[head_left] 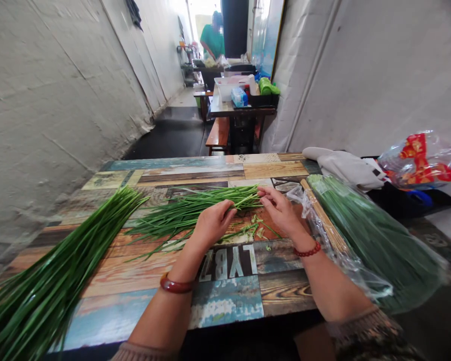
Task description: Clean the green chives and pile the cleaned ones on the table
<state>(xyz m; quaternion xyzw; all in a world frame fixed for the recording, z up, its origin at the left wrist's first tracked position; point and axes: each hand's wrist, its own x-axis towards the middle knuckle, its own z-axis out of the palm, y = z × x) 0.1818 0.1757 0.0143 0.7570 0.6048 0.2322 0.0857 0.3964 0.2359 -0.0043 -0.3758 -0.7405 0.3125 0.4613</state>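
A loose bunch of garlic chives [180, 210] lies across the middle of the patterned table, cut ends to the right. My left hand [213, 220] is closed over the stems near those ends, thumb against the fingers. At the tips of the stems, my right hand [277, 206] has its thumb and fingers drawn together on the chive ends. Small trimmings [253, 228] are scattered on the table below and between the hands. A larger pile of chives [60, 271] rests at the left, its pale ends pointing away from me.
On the right lie chives in a clear plastic bag [372, 240], beside a bundle of thin wooden sticks [325, 218] in plastic. Behind them are a grey cloth [346, 168] and a red-printed bag [417, 160]. Farther off, a person [213, 37] is behind another table [225, 110].
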